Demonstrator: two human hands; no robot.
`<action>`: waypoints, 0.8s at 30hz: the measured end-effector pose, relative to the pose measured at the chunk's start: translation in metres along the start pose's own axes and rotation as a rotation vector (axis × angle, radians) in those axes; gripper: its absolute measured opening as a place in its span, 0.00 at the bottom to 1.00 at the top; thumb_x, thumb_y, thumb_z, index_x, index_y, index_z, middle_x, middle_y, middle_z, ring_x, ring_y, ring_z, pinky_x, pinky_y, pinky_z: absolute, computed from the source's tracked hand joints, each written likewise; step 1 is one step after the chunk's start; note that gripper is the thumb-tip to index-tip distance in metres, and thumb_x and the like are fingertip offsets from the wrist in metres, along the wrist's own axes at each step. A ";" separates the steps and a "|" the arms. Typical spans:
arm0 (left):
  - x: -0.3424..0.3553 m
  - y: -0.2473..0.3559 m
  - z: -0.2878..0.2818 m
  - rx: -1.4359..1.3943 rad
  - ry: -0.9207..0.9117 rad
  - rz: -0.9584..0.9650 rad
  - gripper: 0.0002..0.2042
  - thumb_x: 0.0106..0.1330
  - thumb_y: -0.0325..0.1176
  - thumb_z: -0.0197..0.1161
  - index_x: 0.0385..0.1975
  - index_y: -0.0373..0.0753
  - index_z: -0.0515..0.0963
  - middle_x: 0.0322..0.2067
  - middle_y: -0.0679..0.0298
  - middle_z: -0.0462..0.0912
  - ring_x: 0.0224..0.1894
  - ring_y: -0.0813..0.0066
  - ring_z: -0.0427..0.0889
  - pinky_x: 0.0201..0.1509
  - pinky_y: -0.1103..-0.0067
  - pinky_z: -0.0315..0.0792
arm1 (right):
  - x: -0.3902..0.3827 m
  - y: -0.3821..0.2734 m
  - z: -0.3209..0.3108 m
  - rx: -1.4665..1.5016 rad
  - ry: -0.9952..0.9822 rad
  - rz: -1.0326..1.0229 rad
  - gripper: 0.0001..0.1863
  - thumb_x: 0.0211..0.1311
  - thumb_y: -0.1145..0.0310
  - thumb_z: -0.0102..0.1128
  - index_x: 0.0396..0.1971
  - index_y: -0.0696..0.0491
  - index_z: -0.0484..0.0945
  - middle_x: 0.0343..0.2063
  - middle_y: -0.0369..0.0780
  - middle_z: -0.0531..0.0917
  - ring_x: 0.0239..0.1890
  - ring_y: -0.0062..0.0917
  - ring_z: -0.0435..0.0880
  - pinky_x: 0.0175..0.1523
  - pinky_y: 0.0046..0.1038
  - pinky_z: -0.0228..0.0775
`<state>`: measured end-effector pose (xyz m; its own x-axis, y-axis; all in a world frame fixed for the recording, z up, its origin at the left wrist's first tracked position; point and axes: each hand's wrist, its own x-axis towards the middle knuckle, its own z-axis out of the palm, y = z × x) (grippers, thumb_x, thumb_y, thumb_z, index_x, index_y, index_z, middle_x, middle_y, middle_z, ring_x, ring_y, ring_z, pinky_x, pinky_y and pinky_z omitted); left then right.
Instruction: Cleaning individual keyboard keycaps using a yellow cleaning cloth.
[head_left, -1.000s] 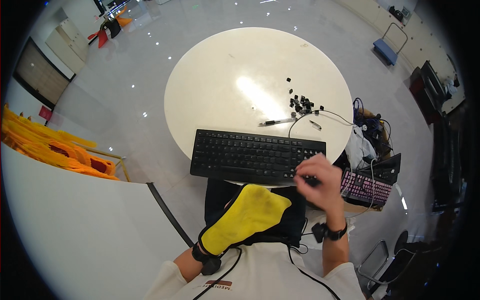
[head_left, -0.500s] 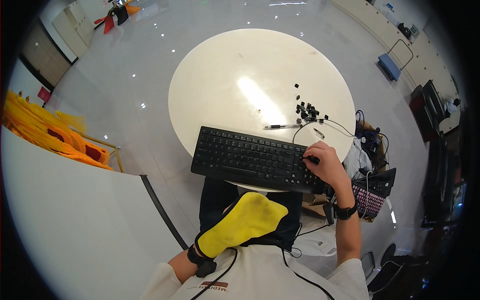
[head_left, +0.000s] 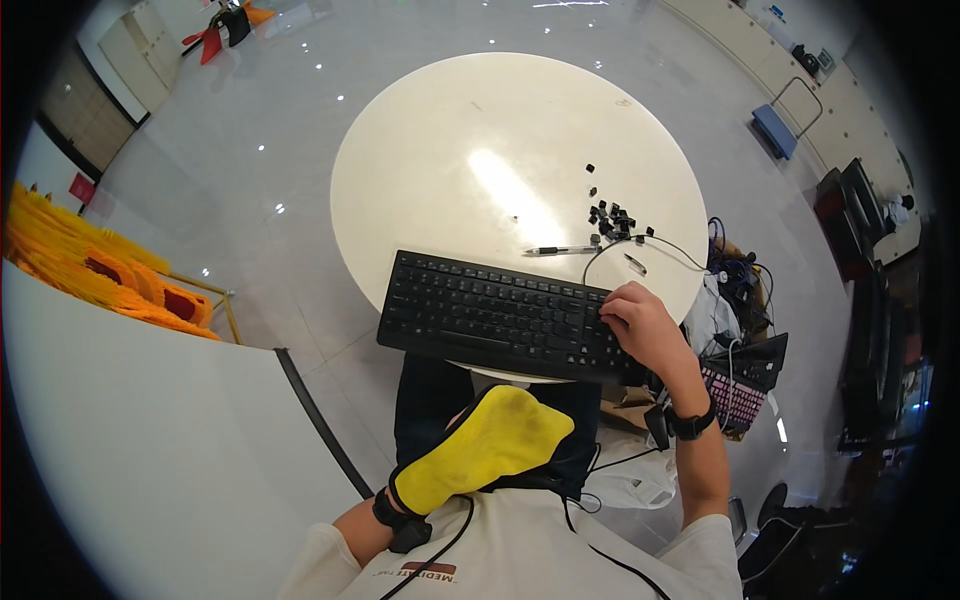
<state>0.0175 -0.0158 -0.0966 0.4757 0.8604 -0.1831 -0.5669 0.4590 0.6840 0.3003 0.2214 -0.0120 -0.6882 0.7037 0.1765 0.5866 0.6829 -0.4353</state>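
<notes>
A black keyboard (head_left: 470,305) lies at the near edge of a round cream table (head_left: 430,150), partly overhanging it. At the keyboard's right end is my right hand (head_left: 643,325), thumb and fingers pinched together over the number keys. Whatever is between those fingertips is too small to make out. Over my lap, a yellow cloth (head_left: 490,440) with dark edging covers my left hand (head_left: 457,417). Only a sliver of skin shows at the cloth's edge, and the fingers are hidden. Several loose black keycaps (head_left: 612,222) lie beyond my right hand.
A pen (head_left: 560,251) and a small pen-like piece (head_left: 636,265) rest between keyboard and keycaps. The thin cable (head_left: 668,242) curves off the table's right side. Beside the table stand bundled cables (head_left: 735,270) and a pink-keyed keyboard (head_left: 735,398). A white surface (head_left: 150,430) fills the left.
My right fingers have drawn closer together and shifted slightly left over the keys; the dark piece under them no longer shows. My left hand and the cloth stay almost still.
</notes>
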 end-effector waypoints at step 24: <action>-0.007 -0.001 -0.001 -0.217 0.036 0.128 0.26 0.90 0.31 0.59 0.83 0.36 0.66 0.78 0.41 0.77 0.77 0.51 0.82 0.80 0.61 0.79 | 0.000 -0.006 0.001 0.030 -0.003 0.081 0.02 0.65 0.84 0.71 0.33 0.62 0.86 0.42 0.47 0.87 0.49 0.47 0.85 0.57 0.42 0.81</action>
<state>0.0141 -0.0223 -0.0964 0.3688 0.9200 -0.1324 -0.7539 0.3794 0.5364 0.2964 0.2166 -0.0101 -0.6405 0.7557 0.1371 0.6274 0.6178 -0.4740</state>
